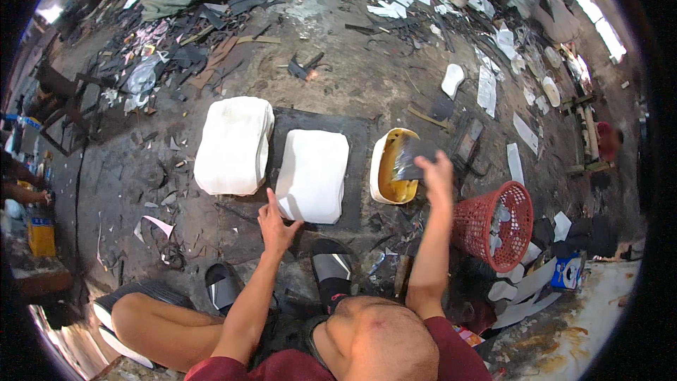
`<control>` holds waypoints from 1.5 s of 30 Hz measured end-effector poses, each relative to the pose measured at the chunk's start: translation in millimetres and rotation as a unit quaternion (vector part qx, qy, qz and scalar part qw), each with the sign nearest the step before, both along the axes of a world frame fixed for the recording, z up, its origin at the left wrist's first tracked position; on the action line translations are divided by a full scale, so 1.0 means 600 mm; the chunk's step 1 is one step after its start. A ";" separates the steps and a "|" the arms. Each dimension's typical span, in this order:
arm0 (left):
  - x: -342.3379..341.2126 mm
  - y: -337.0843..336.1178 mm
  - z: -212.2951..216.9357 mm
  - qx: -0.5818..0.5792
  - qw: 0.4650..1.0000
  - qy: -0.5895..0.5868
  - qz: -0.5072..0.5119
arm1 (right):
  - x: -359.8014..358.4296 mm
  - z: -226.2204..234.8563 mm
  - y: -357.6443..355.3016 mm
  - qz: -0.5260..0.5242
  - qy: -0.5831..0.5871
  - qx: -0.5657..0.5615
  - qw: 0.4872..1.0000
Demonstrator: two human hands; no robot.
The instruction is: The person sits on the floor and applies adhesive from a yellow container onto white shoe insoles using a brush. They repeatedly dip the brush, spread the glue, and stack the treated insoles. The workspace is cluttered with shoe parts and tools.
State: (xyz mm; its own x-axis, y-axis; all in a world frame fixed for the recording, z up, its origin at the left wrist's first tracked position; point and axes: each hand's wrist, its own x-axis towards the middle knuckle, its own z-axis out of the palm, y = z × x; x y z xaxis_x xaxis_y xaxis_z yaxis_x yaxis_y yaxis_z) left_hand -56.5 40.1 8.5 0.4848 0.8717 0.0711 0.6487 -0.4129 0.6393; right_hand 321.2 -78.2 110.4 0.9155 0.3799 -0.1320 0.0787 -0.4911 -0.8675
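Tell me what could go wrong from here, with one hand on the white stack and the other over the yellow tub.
The right hand holds a dark piece over the tub of yellow liquid; drips could land on the dark mat or nearby white stack. The left hand only presses that stack's corner, so sheets may slide. The tub sits at the mat's edge and might tip.

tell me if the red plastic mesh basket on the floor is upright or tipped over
Tipped. The red plastic mesh basket leans on its side, its open mouth facing the person's right hand, with pale scraps visible inside.
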 end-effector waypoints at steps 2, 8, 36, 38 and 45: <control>0.004 0.001 -0.002 -0.006 1.000 -0.015 0.007 | 0.035 0.051 -0.081 0.060 0.101 0.250 0.961; 0.003 0.007 0.003 -0.009 1.000 -0.015 -0.019 | -0.006 0.116 -0.188 0.287 -0.092 -0.259 0.918; 0.014 -0.030 -0.048 0.094 0.970 0.039 -0.220 | -0.263 -0.126 0.314 0.302 -0.195 -0.208 0.910; 0.016 -0.028 -0.043 0.087 0.974 0.032 -0.208 | -0.250 -0.123 0.352 0.296 -0.238 -0.141 0.914; 0.028 -0.027 -0.032 0.050 0.978 0.029 -0.201 | -0.203 -0.105 0.400 0.483 -0.268 -0.237 0.799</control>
